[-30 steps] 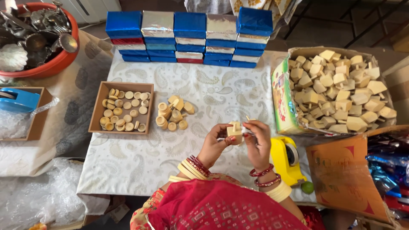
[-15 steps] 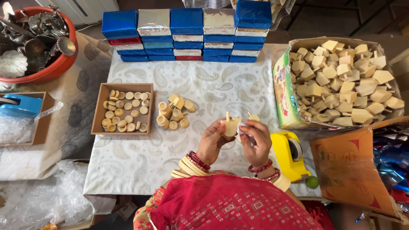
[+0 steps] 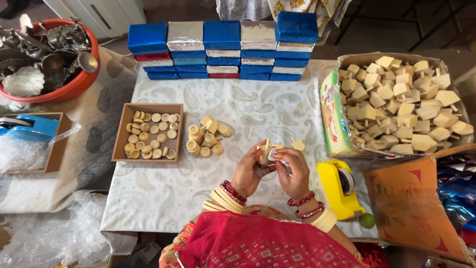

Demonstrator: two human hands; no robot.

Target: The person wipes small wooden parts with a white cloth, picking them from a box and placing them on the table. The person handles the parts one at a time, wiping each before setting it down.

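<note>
My left hand (image 3: 250, 171) grips a small pale wooden piece (image 3: 264, 151) above the patterned tablecloth (image 3: 238, 114). My right hand (image 3: 292, 173) meets it from the right and pinches a bit of clear wrap or tape against the piece. A second small wooden piece (image 3: 297, 144) lies on the cloth just beyond my right fingers. A loose heap of round wooden pieces (image 3: 206, 136) sits to the left of my hands.
A shallow brown tray (image 3: 121, 134) holds several wooden discs. A cardboard box (image 3: 334, 109) of wooden blocks stands at the right. A yellow tape dispenser (image 3: 339, 188) and a green lime (image 3: 367, 220) are near my right wrist. Stacked blue and silver boxes (image 3: 223, 49) line the back; a red basin (image 3: 82, 82) holds metalware.
Both hands have shifted slightly toward me while turning the wooden piece. The small piece to the right now lies on the cloth apart from my fingers.
</note>
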